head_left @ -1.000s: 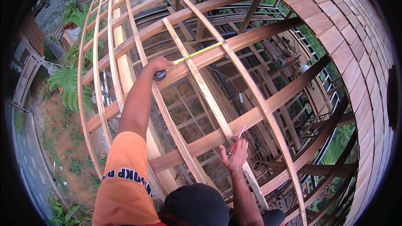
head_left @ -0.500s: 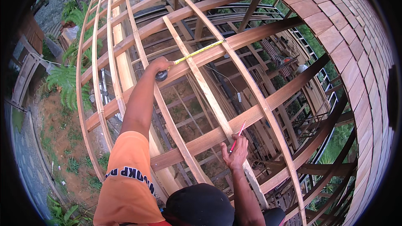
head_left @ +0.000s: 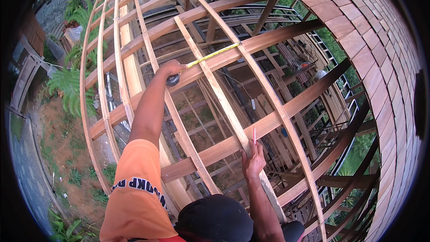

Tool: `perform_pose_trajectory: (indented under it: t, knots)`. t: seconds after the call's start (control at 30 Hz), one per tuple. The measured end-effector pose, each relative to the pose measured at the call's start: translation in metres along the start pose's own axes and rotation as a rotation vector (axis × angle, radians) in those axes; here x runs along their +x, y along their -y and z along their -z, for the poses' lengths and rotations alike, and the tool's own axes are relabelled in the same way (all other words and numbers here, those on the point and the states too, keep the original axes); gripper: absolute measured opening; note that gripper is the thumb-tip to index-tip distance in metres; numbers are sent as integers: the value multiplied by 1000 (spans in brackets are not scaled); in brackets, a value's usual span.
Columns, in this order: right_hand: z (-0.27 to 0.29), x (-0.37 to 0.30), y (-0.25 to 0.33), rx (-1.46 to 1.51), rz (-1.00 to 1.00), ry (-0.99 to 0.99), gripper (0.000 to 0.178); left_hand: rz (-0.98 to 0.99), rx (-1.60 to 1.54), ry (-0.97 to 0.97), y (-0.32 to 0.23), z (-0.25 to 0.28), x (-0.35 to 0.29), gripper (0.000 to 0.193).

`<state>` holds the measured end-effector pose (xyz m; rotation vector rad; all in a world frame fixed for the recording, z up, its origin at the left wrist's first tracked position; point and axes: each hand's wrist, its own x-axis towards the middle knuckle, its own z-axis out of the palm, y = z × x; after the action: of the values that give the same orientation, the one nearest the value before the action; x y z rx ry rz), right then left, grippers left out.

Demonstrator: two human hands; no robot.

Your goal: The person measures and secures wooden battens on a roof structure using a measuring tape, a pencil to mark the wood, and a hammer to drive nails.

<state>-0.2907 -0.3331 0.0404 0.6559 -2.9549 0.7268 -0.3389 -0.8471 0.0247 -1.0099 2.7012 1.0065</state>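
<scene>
My left hand (head_left: pixel 171 68) is closed round a dark tape measure (head_left: pixel 173 80) beside a long wooden batten. Its yellow blade (head_left: pixel 214 55) lies stretched along a rafter, across a middle batten (head_left: pixel 216 83), to the batten (head_left: pixel 264 82) on the right. Nearer to me, my right hand (head_left: pixel 254 160) grips a red pencil (head_left: pixel 255 136), its upper end pointing away from me. The fingers of this hand rest against the near part of the middle batten, close to where it crosses a lower rafter (head_left: pixel 219 151).
Wooden shingles (head_left: pixel 358 31) cover the roof at right. Gaps between the rafters show timber and ground far below. More battens (head_left: pixel 118 40) run along the left. Ferns (head_left: pixel 69 87) and bare soil (head_left: pixel 74 152) lie beyond the roof edge. A dark cap (head_left: pixel 215 220) is at bottom centre.
My right hand has shifted slightly away from me and onto the middle batten, and the pencil has swung from slanted to nearly upright in view. My left hand and the tape measure stay put.
</scene>
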Motion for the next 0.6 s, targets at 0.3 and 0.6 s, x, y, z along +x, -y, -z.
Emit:
perform_pose_trajectory:
  t: [0.3,0.6]
  knots:
    - [1,1,-1,28,8,-19,47,-24,-3,12,-1,1,-1,65]
    - [1,0,3,42,-2,-12,44,-16,-17,12,5,-1,2,56]
